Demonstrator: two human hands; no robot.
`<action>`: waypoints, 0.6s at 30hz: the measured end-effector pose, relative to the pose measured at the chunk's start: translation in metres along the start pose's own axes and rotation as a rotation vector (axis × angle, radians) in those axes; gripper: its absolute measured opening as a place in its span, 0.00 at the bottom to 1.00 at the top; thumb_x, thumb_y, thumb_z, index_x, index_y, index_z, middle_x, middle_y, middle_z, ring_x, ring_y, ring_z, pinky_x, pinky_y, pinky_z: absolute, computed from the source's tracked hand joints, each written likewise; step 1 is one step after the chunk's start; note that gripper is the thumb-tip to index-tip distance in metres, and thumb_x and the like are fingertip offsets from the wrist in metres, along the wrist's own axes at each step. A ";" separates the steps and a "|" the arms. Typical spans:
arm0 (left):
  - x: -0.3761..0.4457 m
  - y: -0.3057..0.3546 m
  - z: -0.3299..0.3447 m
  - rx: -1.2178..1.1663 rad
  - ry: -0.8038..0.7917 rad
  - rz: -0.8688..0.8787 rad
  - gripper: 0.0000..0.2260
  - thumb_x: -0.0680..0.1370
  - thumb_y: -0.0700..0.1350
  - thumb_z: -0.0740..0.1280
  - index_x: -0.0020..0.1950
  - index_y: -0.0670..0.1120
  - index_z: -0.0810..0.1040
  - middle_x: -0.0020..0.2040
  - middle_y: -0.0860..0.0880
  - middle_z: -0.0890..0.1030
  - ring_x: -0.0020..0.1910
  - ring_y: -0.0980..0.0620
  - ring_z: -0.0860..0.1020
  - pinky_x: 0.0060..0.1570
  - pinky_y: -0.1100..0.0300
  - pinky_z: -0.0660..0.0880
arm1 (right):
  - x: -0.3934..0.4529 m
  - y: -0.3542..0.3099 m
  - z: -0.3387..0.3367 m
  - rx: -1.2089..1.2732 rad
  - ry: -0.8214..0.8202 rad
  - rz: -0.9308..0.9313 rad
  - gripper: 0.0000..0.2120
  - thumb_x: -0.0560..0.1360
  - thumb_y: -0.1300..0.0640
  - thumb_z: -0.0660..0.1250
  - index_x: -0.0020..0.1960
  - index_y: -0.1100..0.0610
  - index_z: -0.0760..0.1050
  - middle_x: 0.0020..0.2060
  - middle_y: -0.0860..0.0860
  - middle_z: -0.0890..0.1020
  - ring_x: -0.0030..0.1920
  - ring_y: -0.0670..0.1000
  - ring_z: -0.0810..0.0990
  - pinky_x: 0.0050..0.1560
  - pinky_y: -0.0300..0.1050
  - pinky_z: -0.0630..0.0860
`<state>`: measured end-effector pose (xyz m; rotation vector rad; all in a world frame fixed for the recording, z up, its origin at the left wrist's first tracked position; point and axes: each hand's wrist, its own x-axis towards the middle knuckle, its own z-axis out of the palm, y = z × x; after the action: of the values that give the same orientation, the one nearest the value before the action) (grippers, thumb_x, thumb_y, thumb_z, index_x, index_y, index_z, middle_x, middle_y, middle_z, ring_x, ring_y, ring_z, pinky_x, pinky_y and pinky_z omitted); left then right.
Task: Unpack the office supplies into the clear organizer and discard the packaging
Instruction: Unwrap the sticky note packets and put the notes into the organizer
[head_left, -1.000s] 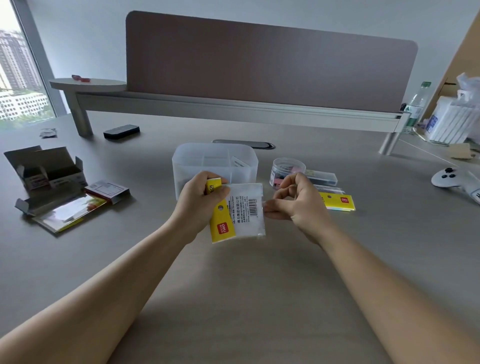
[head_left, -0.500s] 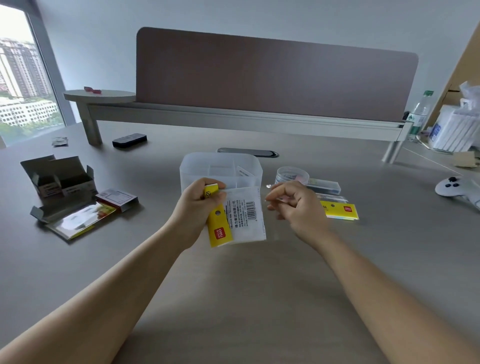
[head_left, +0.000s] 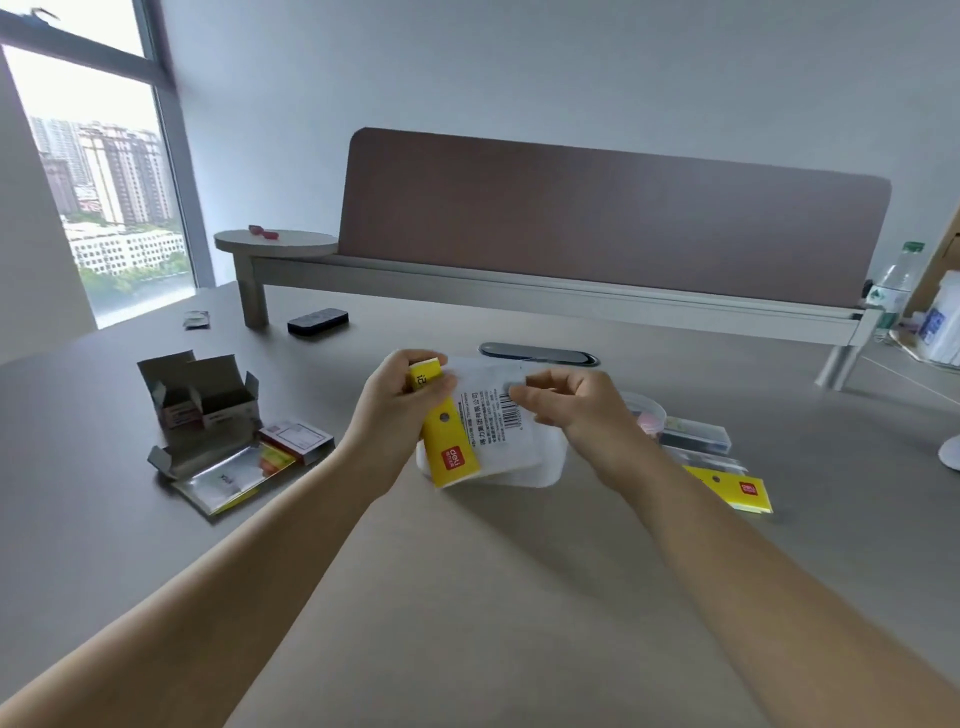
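Grey desk, window at far left. Right hand fingers, half a second ago apart from the yellow-edged clear plastic packet, now pinch its top edge; left hand still grips the yellow strip. Packet raised before the clear plastic organizer. Judgement: opening stage, contents not yet out.

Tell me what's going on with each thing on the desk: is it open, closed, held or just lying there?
yellow and white packet: held up, still sealed as far as shows.
left hand: grips the packet's yellow edge.
right hand: pinches the packet's top.
clear organizer: open-topped, mostly hidden behind the packet.
cardboard box: flaps open.
second yellow packet: lying flat.
water bottle: upright, capped.
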<state>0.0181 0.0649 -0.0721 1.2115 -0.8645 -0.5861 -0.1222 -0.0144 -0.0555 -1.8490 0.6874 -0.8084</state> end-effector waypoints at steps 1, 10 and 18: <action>0.004 0.004 -0.002 -0.011 0.006 -0.013 0.05 0.75 0.37 0.63 0.45 0.47 0.72 0.40 0.48 0.74 0.42 0.50 0.76 0.45 0.54 0.75 | 0.006 -0.004 0.002 0.025 0.008 -0.012 0.02 0.71 0.57 0.68 0.41 0.54 0.77 0.36 0.46 0.80 0.40 0.44 0.77 0.47 0.37 0.73; 0.049 0.026 -0.017 0.006 -0.075 -0.023 0.03 0.73 0.34 0.65 0.39 0.40 0.75 0.39 0.44 0.77 0.39 0.49 0.76 0.48 0.55 0.75 | 0.059 -0.023 0.012 0.273 0.060 -0.025 0.03 0.70 0.66 0.67 0.38 0.62 0.76 0.34 0.54 0.80 0.33 0.49 0.79 0.39 0.38 0.78; 0.088 0.027 -0.014 0.206 -0.002 -0.018 0.04 0.75 0.40 0.63 0.42 0.44 0.70 0.48 0.39 0.77 0.49 0.43 0.78 0.52 0.44 0.77 | 0.100 -0.017 0.003 0.289 0.011 0.052 0.06 0.69 0.60 0.69 0.35 0.56 0.75 0.24 0.44 0.79 0.25 0.41 0.75 0.34 0.37 0.74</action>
<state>0.0776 0.0107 -0.0257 1.4063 -0.9336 -0.5222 -0.0555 -0.0814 -0.0178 -1.5620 0.5893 -0.8374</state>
